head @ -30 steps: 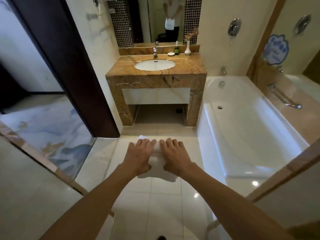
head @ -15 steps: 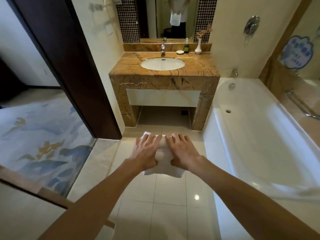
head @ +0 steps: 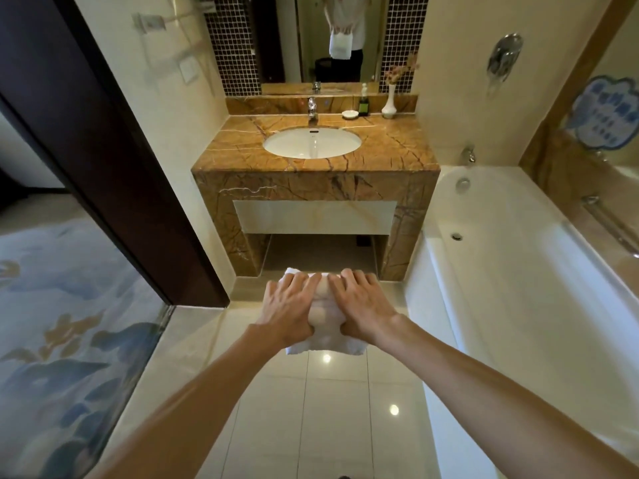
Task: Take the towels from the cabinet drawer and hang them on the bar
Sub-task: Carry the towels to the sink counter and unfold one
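**— What are my hands doing?**
— Your left hand (head: 288, 305) and your right hand (head: 359, 302) are stretched out in front of you, side by side. Both are clamped on the folded white towel (head: 323, 318). Your fingers spread over its top and your thumbs tuck in underneath. The inner fingers of the two hands nearly meet.

**— And the towel itself?**
— You are holding it in the air above the glossy floor tiles (head: 328, 409). Its lower edge hangs just below your wrists. From your view it lines up with the open space under the vanity.

**— What is ahead of me?**
— A brown marble tabletop (head: 390, 146) with an oval white basin (head: 313, 143) set into it and a chrome faucet (head: 312, 110) behind the basin. On the back ledge, to the right of the faucet, a small white dish (head: 350, 114), a dark bottle (head: 363, 105) and a white vase (head: 389, 105) of dried stems stand in a row. The mirror (head: 311, 36) above shows you holding the towel in front of your body.

**— And to the sides?**
— On your right a white bathtub (head: 428, 257) runs along the wall, and a metal grab bar (head: 608, 223) is fixed to the wall above its far rim. On your left there is a dark door frame (head: 114, 150), and beyond it a carpet (head: 52, 305) patterned in blue and tan.
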